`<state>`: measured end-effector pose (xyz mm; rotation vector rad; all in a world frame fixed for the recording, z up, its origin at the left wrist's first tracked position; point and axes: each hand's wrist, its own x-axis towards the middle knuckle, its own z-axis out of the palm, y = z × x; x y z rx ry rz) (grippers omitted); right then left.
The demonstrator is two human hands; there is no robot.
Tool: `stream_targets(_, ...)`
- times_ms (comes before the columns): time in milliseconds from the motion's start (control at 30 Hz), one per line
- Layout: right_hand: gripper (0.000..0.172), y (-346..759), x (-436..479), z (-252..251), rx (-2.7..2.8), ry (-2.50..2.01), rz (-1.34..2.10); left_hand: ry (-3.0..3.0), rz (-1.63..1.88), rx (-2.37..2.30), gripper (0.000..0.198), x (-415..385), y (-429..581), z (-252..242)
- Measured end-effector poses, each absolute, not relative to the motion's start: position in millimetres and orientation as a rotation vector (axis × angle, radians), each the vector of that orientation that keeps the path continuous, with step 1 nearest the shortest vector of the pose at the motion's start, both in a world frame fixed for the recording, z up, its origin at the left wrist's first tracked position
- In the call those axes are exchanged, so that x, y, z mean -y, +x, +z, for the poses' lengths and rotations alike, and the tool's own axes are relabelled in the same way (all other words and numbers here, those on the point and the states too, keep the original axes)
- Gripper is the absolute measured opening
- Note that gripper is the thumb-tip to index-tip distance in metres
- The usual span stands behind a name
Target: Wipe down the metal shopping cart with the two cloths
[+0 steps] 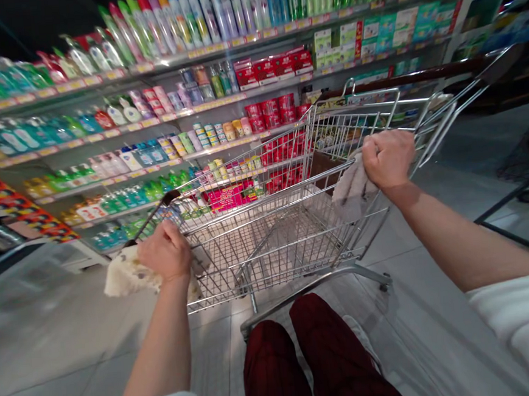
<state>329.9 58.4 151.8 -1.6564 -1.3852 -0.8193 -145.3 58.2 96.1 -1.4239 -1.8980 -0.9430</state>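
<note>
Gripping the cart [269,197] rim, the left hand [165,253] has its fingers curled tight over a cream cloth [122,276] bunched beneath them. The right hand [387,159] fingers clench a grey cloth [353,188] hanging just below them.

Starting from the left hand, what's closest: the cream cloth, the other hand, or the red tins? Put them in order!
1. Cream cloth: gripped in the left hand itself.
2. Right hand: across the cart, holding a grey cloth.
3. Red tins: on the shelf beyond the cart.
</note>
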Motion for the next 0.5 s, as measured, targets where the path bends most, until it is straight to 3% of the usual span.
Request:
stream_targets(333, 0.028, 329, -61, 150, 1.357, -1.661, -0.795, -1.857, -1.028, 1.703, 0.065, -52, 35, 128)
stream_targets(500, 0.026, 331, -61, 149, 1.349, -1.655, -0.842, -1.989, -1.058, 1.597, 0.070, -54, 56, 131)
